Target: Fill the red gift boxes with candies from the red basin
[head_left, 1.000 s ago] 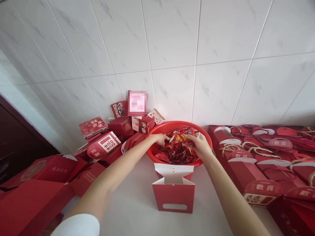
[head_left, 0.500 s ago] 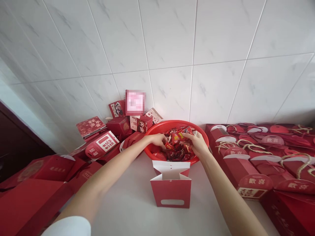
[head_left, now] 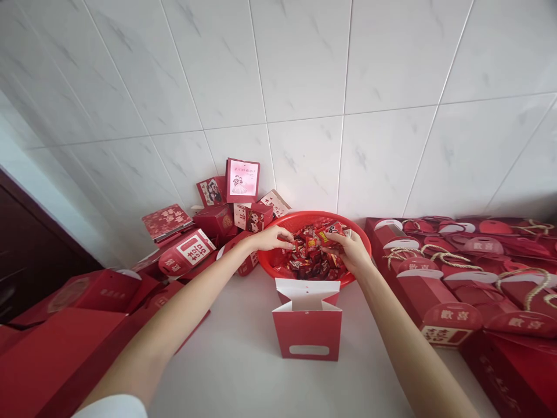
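A round red plastic basket [head_left: 278, 268] holds a heap of small red-wrapped candies [head_left: 311, 247]. My right hand [head_left: 351, 253], at the basket's right side, grips a red candy packet [head_left: 331, 232] with yellow lettering between thumb and fingers. My left hand [head_left: 274, 238] is over the left rim, its fingers bent together close to the candies; whatever may be in the fingertips is too small to name. In front of the basket stands a red paper gift box [head_left: 308, 334] with its top open and white inside, touched by neither hand.
Rows of closed red gift boxes [head_left: 452, 313], some with rope handles, line the right side. On the left lie more red boxes [head_left: 82, 296] in a loose pile. Behind everything rises a white tiled wall [head_left: 304, 162]; the tabletop [head_left: 243, 360] is pale.
My left hand has lifted out of the candies and drawn back to the left rim. The right hand stays over the basket's right side with red packets. The view has shifted slightly.
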A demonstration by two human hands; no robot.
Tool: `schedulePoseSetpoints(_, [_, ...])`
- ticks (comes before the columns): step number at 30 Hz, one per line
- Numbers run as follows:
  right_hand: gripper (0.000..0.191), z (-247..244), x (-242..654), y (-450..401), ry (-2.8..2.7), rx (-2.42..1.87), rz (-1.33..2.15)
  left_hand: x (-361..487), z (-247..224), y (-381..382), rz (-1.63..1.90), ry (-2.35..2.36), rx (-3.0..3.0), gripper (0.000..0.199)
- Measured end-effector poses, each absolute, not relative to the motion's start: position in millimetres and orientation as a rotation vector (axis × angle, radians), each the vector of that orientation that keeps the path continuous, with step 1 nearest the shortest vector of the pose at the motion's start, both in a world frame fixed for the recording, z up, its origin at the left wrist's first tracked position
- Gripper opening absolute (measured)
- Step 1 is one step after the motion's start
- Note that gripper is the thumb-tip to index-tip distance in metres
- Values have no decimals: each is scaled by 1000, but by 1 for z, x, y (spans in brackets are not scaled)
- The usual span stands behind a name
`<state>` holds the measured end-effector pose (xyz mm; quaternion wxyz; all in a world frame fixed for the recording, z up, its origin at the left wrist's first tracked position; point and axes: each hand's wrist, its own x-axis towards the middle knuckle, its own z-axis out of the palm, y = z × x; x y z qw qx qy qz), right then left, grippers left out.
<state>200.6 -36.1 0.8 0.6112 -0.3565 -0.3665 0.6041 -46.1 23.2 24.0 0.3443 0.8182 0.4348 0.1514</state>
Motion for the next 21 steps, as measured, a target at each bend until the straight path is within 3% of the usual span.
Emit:
schedulePoseSetpoints(12, [38,2,200,-36,-813,-762,1426,-37,13,27,667,1148,1972,49])
schedulePoseSetpoints(21, [27,13,195,-42,-983,-634,1535,-8,33,-11,1009,1013,1986,47])
